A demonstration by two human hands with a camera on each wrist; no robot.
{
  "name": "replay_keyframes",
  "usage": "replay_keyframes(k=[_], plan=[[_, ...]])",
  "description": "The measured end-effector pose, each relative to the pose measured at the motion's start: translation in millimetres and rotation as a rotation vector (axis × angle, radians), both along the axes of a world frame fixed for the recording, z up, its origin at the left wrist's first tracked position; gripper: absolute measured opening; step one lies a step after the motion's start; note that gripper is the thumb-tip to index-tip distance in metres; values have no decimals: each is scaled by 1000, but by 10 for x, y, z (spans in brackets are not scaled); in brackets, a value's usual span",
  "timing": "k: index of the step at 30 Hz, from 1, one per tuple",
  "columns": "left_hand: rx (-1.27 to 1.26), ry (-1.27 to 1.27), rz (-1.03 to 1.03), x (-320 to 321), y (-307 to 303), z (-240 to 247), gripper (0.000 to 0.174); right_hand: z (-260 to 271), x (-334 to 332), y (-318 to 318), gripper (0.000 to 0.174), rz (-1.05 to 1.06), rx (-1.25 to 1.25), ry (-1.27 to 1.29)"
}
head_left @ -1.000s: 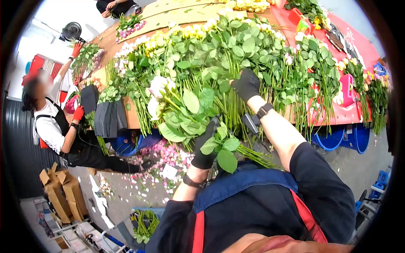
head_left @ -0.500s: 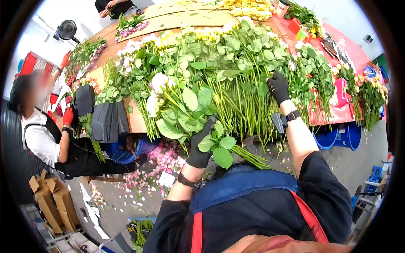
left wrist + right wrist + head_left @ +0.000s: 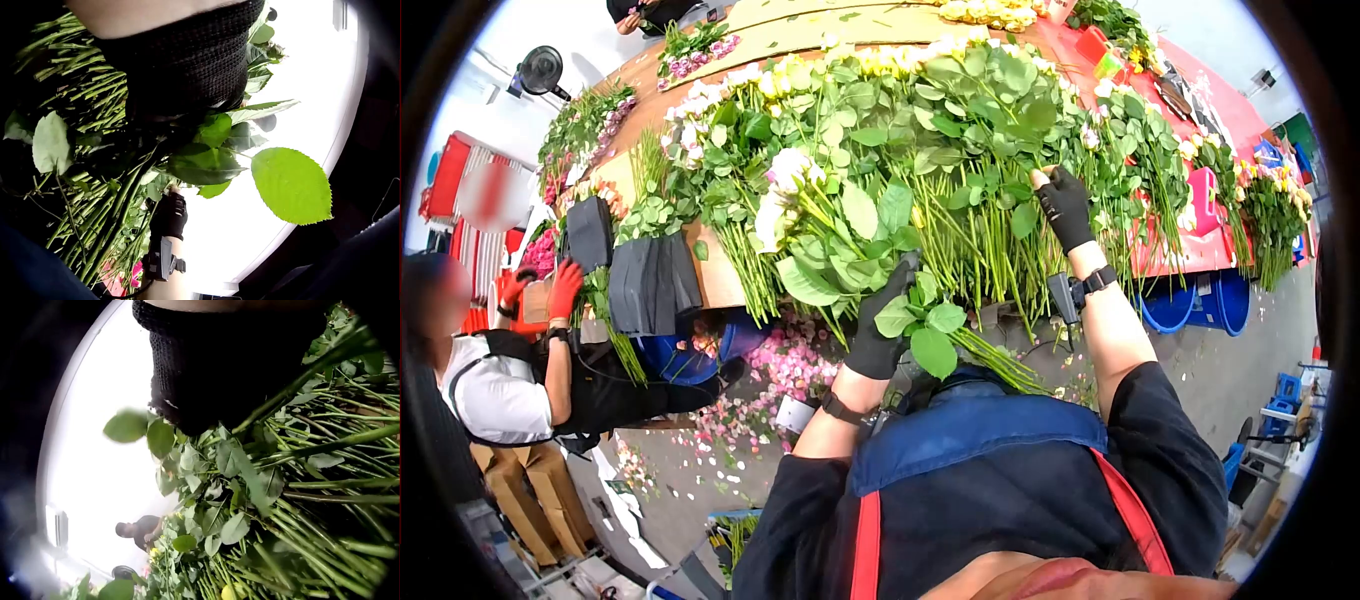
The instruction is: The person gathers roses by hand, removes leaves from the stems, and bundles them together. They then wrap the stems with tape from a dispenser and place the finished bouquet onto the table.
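My left hand (image 3: 878,328), in a black glove, grips a bunch of pale pink-white roses (image 3: 792,172). Their blooms point up and left, and the cut stems stick out to the lower right below my hand. Large leaves hang over the glove, one bright green leaf (image 3: 292,186) standing out in the left wrist view. My gloved right hand (image 3: 1064,208) is at the right side of the flower heap, with bare fingertips curled among leaves. A green rose stem (image 3: 297,390) runs out of that hand in the right wrist view. Its bloom is hidden.
A wide heap of roses (image 3: 970,250) covers the table's front, stems toward me. Blue buckets (image 3: 1168,308) stand beneath. At left are dark grey wrapping sleeves (image 3: 653,285) and another person in red gloves (image 3: 564,290). Petals (image 3: 795,360) litter the floor.
My right hand has moved right from the heap's middle to its right side. The left hand still holds its bunch in about the same place. The person at left has lowered their raised arm.
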State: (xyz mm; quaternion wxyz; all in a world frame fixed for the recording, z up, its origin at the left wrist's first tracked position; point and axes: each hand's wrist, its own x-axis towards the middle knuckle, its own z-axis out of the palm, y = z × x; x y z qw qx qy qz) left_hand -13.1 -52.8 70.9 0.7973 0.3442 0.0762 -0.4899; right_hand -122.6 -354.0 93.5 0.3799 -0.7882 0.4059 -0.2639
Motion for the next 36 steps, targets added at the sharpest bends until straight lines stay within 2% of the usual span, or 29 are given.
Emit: replay_keyframes(k=[1,2,3,5,6,8,10,12,13,15,18,19,22,23,24,26,27,28,30,31,32,33,34,36], plan=[[39,4,-4,-5,-35,107,39,180,37,96,28,24,-82,148],[79,7,-5,-18,-55,203,39,113,26,51,29,55,-135,206],[-68,-20,-31,-38,-24,264,37,-27,4,-23,29,86,-185,263],[9,-16,-4,-38,-55,165,37,-171,-16,-129,27,91,-201,316],[49,-12,8,-50,-62,123,36,-226,-53,-190,26,82,-100,226],[35,-176,-25,-89,-31,139,37,-160,-98,-217,24,59,99,49],[40,-282,-21,-109,-51,115,37,-69,-207,-207,26,14,219,-245],[67,-379,-4,-124,-81,67,37,15,-285,-206,26,-33,307,-327],[89,-360,7,-156,-107,203,37,44,-321,-216,25,-54,229,-356],[-44,-100,51,-216,-180,536,37,69,-349,-223,20,-81,75,-390],[-2,-180,2,-196,-236,399,40,170,-300,-170,19,17,265,-276],[6,-72,5,-236,-294,496,41,-3,-255,-226,18,30,206,-216],[2,-223,-39,-307,-353,487,40,-233,-88,-228,30,96,52,60],[9,-389,-76,-315,-345,401,38,-233,-62,-254,37,130,-50,283],[66,-401,-66,-331,-365,365,38,-244,-6,-242,37,128,-55,387],[186,-421,-39,-369,-438,424,38,-434,-42,-261,37,148,-194,190],[222,-312,-39,-399,-453,536,36,-506,-56,-308,36,101,-128,155],[228,-334,-47,-405,-459,545,36,-341,-99,-284,35,25,-155,227],[238,-371,-58,-425,-452,552,37,-64,-269,-210,32,-21,-149,116],[122,-202,-16,-407,-433,482,37,-33,-337,-203,31,-41,-294,86],[138,-359,-33,-384,-423,350,39,-39,-400,-228,30,-60,-437,53],[155,-516,-50,-367,-416,194,43,-93,-447,-273,29,-51,-352,29],[163,-588,-50,-387,-406,242,41,30,-470,-229,34,-45,-437,85],[182,-731,-45,-422,-386,335,38,-110,-464,-268,34,-11,-203,-133]])
